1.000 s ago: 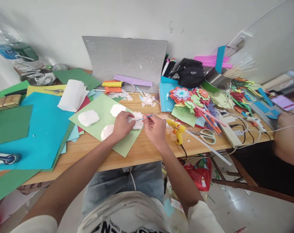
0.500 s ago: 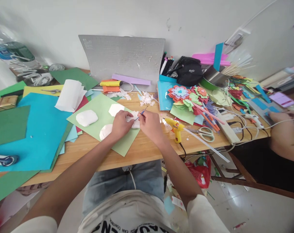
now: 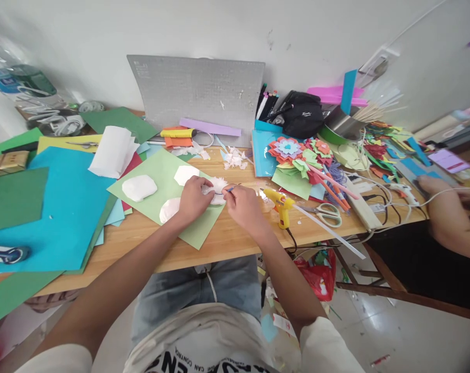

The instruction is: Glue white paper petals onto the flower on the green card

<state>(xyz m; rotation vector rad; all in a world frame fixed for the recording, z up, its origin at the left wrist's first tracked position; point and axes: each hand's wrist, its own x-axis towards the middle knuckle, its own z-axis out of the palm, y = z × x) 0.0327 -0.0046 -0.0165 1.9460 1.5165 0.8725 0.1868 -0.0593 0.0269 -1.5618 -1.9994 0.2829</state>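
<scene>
A thin blue stick-like tool is pinched in my right hand; its exact kind is too small to make out. Its tip reaches over a white piece of paper with a fringed edge. My left hand has its fingers closed on the near side of that fringed paper, pressing it on a light green sheet. Other white paper pieces lie on the same sheet: one to the left, one behind my left hand, and one partly under it.
A yellow hot glue gun and scissors lie to the right. Folded paper flowers sit behind them. Blue card and a white paper stack are left. A co-worker's arm is at far right.
My right hand moved left toward the fringed paper, and the blue tool tilted up, then came down flatter. My left hand stays on the paper. The co-worker's hand shifted left.
</scene>
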